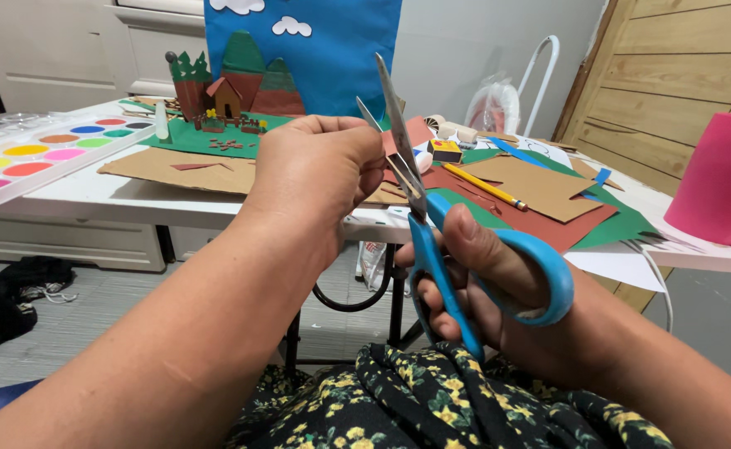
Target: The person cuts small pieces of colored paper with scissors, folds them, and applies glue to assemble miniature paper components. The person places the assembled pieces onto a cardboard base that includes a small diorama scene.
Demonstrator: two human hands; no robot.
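Nearest, above a flowered lap, the right hand [482,287] grips blue-handled scissors [432,241], their silver blades parted and pointing up. Just beyond, the left hand [319,170] is clenched beside the blades; what it pinches is hidden. Behind, paper scraps [540,195] cover the bench [91,195].

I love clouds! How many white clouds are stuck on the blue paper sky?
2. One cloud is at the top left of the blue backdrop, cut off by the picture's edge; the other cloud sits lower, to its right. More may hide above.
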